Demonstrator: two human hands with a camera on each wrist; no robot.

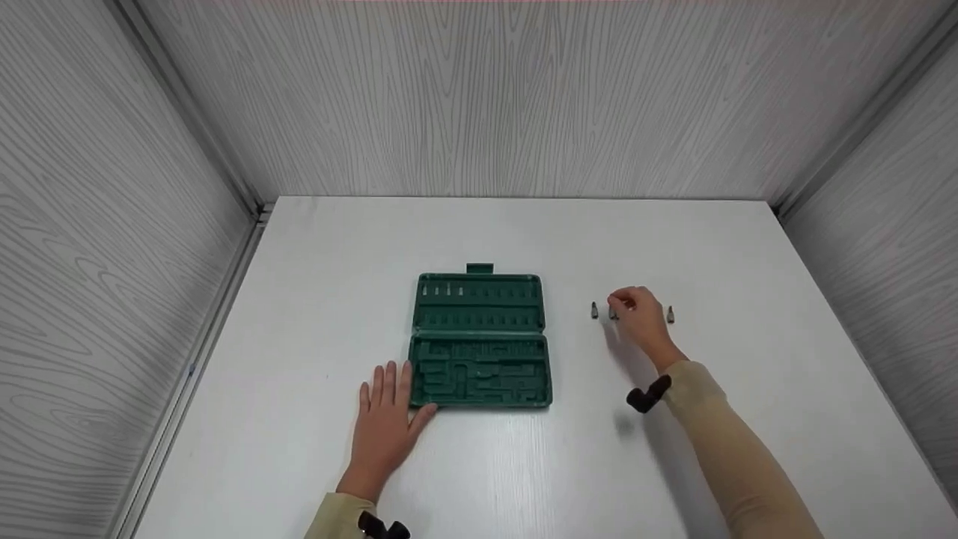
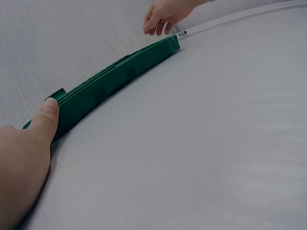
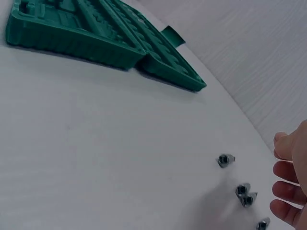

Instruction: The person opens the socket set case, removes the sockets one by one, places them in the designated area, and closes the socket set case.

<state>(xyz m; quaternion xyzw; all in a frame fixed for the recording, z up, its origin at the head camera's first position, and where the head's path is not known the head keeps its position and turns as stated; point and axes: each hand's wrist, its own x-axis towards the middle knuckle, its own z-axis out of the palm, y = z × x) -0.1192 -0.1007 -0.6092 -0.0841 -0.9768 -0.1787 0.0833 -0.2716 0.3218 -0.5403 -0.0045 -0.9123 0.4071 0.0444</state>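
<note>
My left hand (image 1: 383,430) lies flat on the white table at the left side of an open green tool case (image 1: 480,334). Its fingers are straight, and its thumb (image 2: 45,117) presses the case's near edge. To the right of the case, my right hand (image 1: 640,318) hovers over a few small metal bits, fingers loosely bent and thumb close to the index finger. One bit (image 1: 594,310) stands left of the hand, another bit (image 1: 670,314) right of it. In the right wrist view a close pair of bits (image 3: 246,195) lies below the fingertips; nothing shows between the fingers.
Several small bits (image 1: 443,291) sit in a row in the upper left of the case's far half. The near half has moulded, unfilled recesses. A latch tab (image 1: 480,268) sticks out at the back. Grey wood-grain panels (image 1: 479,97) border the table (image 1: 284,299).
</note>
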